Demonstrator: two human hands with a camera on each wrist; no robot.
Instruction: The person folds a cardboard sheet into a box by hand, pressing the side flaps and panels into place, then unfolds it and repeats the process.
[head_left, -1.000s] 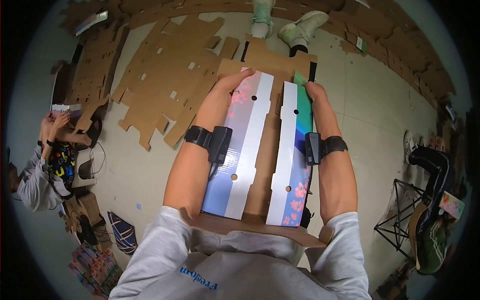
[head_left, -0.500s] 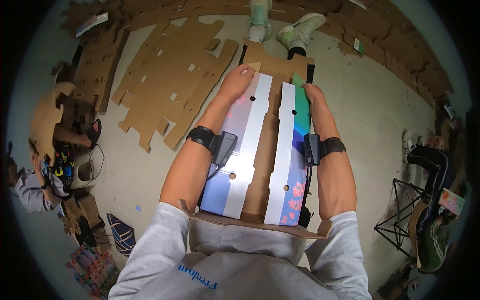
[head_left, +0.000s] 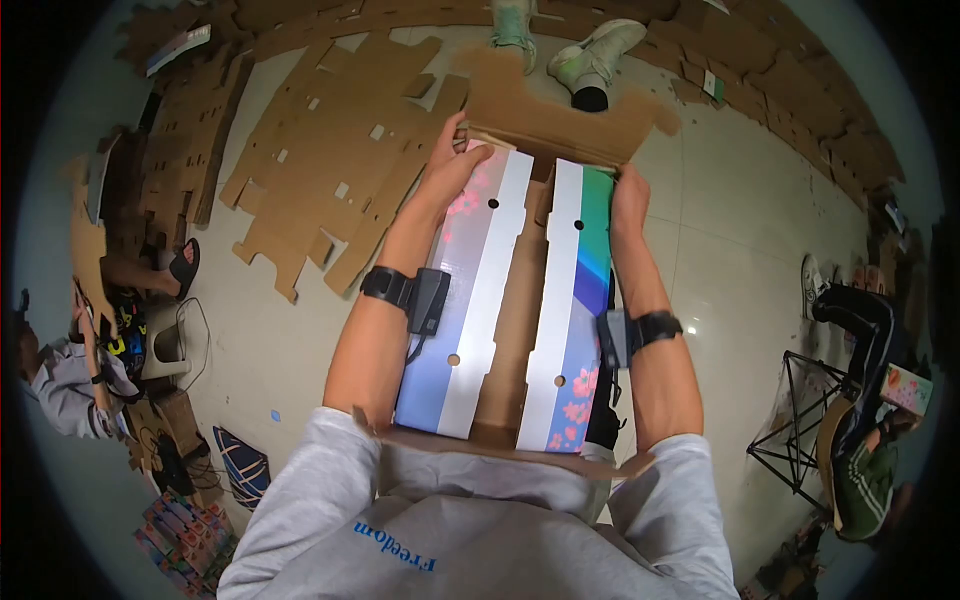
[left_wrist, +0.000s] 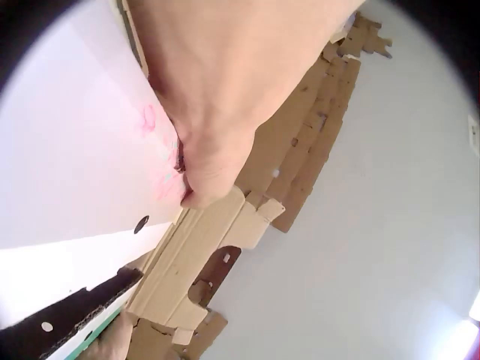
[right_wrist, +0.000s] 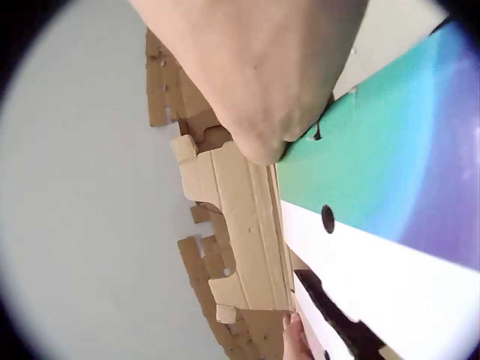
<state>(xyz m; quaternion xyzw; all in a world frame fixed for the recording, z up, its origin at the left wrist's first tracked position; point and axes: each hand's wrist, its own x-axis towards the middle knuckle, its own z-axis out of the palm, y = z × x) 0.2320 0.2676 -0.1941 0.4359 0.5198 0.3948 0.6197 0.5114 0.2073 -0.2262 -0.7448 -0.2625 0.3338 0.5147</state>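
Observation:
A half-folded cardboard box lies lengthwise before me, its brown inside showing between two white-edged side panels. The left panel is lilac and blue with pink blossoms; the right panel runs green to blue. My left hand grips the far left corner, thumb on the printed face. At the far right corner my right hand holds the edge with bent fingers, its fingertips partly hidden. Between the hands, the brown end flap stands out from the far end, blurred in the head view and notched in both wrist views.
Flat die-cut cardboard sheets lie on the floor to the left. Shoes show beyond the box. Another person handles cardboard at far left. A black wire frame stands at right, near a person's leg.
The far end flap has lifted and now spreads wider between the hands. My left hand has shifted at its corner, and the box has moved slightly left. The other person has raised a cardboard sheet.

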